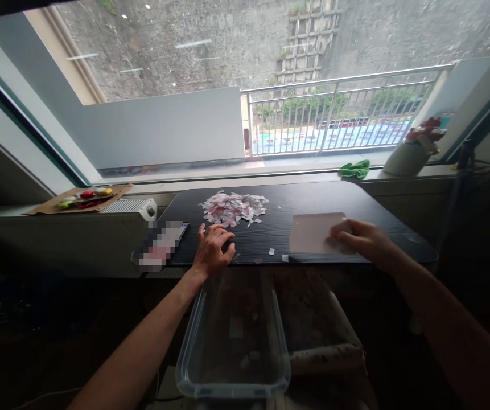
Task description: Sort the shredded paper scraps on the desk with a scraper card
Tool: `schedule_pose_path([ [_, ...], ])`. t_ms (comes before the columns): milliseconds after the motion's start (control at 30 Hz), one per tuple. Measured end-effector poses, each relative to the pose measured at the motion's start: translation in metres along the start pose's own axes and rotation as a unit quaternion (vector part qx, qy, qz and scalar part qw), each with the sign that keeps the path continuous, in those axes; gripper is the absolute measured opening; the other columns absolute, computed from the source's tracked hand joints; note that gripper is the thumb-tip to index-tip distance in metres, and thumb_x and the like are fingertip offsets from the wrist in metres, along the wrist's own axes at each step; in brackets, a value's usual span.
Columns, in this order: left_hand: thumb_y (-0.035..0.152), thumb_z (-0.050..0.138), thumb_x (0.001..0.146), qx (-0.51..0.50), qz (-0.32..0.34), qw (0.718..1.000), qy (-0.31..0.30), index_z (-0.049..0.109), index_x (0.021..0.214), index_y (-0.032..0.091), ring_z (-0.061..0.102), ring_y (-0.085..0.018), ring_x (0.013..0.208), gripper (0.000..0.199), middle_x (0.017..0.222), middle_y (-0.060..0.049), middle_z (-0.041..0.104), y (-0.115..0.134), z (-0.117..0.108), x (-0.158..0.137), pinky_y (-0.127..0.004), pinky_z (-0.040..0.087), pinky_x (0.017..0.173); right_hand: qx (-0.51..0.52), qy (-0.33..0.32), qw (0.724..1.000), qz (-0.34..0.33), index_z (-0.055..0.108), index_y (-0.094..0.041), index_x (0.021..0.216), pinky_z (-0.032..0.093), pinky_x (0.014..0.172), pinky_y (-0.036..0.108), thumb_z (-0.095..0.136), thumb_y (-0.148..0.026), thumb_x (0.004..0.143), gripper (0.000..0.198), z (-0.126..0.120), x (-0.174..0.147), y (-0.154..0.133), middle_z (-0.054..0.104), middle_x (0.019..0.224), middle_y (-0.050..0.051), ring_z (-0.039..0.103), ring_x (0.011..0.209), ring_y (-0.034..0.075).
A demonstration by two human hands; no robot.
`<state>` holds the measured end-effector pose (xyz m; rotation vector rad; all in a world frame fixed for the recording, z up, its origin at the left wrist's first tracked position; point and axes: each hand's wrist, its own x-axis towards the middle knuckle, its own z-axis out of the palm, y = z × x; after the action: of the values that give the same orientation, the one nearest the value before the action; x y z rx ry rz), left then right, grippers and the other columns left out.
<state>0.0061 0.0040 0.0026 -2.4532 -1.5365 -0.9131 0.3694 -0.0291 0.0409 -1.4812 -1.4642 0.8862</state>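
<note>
Two bare hands work at a dark table [334, 196] below a wide window. On the table's far side, left of centre, lies a heap of small pink and white paper scraps [233, 208]. The left hand [214, 247] is at the near side of this heap, its fingers loosely bent and parted, its grip released. To the right, the right hand [358, 236] grasps a thin, pale, flat card [311, 230] by its right end, over the tabletop. Between the hands, two loose paper squares [272, 251] lie near the table's near edge. At the table's left end is a flat dark-edged object [185, 226], mostly blurred out. Nearer, below the table edge, a clear plastic box [234, 390] contains a few pale pieces. On the far windowsill, to the right, a green cloth [354, 169] lies beside a pale pot [406, 159].
</note>
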Motion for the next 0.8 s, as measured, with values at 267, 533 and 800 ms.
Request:
schedule_pose_path([
  [267, 0.028, 0.051, 0.08, 0.001, 0.002, 1.0, 0.0, 0.068, 0.092, 0.021, 0.053, -0.029, 0.115, 0.021, 0.093, -0.006, 0.069, -0.001, 0.0, 0.0, -0.06, 0.017, 0.112, 0.131, -0.052, 0.984, 0.11, 0.07, -0.019, 0.076, 0.055, 0.062, 0.028, 0.08, -0.034, 0.055, 0.027, 0.019, 0.008, -0.003, 0.075, 0.074, 0.002, 0.067, 0.064, 0.018],
  [533, 0.028, 0.052, 0.08, 0.001, -0.002, 1.0, -0.002, 0.068, 0.092, 0.022, 0.053, -0.029, 0.114, 0.021, 0.093, -0.006, 0.069, 0.0, -0.001, 0.001, -0.059, 0.018, 0.112, 0.144, -0.047, 0.984, 0.09, 0.071, -0.018, 0.077, 0.052, 0.055, 0.025, 0.08, -0.03, 0.056, 0.026, 0.013, 0.011, -0.006, 0.074, 0.072, 0.003, 0.065, 0.06, 0.015],
  [800, 0.029, 0.051, 0.08, 0.004, -0.005, 1.0, -0.004, 0.067, 0.093, 0.022, 0.054, -0.028, 0.115, 0.021, 0.093, -0.006, 0.069, 0.001, -0.002, 0.0, -0.059, 0.019, 0.112, 0.144, -0.085, 0.983, 0.073, 0.067, -0.018, 0.07, 0.05, 0.058, 0.022, 0.072, -0.015, 0.063, 0.009, 0.053, 0.044, -0.022, 0.071, 0.067, 0.0, 0.063, 0.06, 0.012],
])
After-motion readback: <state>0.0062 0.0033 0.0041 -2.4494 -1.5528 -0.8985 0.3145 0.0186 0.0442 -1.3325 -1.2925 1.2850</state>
